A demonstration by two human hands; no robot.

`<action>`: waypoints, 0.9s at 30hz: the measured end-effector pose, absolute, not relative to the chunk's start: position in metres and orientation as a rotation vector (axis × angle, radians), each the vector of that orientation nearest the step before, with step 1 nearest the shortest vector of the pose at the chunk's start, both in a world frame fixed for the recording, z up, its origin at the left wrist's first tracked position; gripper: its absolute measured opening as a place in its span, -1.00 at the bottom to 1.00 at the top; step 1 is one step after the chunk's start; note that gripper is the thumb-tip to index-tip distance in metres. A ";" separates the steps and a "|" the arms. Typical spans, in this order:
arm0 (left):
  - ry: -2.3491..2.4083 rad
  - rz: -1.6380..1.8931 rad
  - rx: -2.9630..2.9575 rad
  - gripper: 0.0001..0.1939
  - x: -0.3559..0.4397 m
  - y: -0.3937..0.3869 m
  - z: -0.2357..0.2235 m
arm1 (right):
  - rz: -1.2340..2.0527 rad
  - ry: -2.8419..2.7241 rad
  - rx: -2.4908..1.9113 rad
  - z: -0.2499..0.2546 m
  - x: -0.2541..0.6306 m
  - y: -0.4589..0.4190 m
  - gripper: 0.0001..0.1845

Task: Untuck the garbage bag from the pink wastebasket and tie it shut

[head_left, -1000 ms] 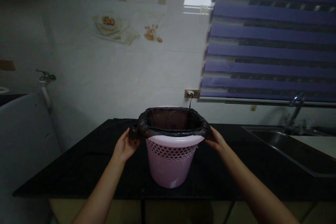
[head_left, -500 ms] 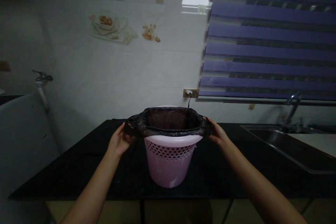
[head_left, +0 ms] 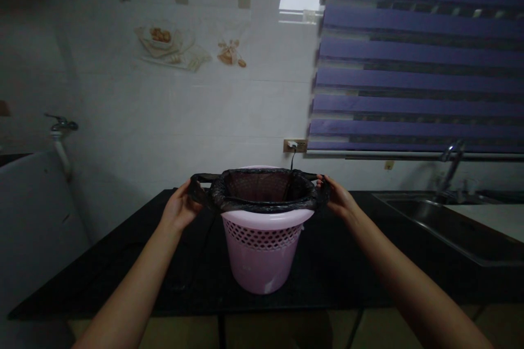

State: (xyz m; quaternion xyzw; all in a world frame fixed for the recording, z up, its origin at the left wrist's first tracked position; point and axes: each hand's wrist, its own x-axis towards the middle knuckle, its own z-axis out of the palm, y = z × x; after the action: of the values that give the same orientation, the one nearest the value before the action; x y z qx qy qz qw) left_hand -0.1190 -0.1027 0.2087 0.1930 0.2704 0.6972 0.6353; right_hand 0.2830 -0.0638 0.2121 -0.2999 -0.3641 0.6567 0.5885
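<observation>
Two handfuls of black bin liner (head_left: 265, 208)

Pinching an outstretched loop of it with the left hand (head_left: 179, 208), grasping another with the right hand (head_left: 340, 200), fingers curled in at both sides. Between the two sets of fingers, a pink latticed wastebasket (head_left: 264, 262), upright on the black countertop (head_left: 196, 283), with liner folded over the top. Beyond the fingers, a wall socket (head_left: 302, 146); well to their right, a steel sink (head_left: 462, 229).
</observation>
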 end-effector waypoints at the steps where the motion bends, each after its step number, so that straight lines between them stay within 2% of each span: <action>1: 0.613 1.596 0.445 -0.79 -0.120 -0.101 0.209 | 1.522 -0.850 -0.701 0.214 0.283 -0.064 -0.88; 27: 0.663 1.570 0.593 -0.79 -0.121 -0.087 0.250 | 1.408 -0.784 -0.802 0.258 0.270 -0.078 -0.82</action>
State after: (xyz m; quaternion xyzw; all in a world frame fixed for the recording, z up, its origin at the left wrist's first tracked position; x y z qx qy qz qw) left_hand -0.1208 -0.0873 0.2500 0.2581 0.2884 0.6829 0.6196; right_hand 0.2698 -0.0777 0.2584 -0.3489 -0.3413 0.6128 0.6215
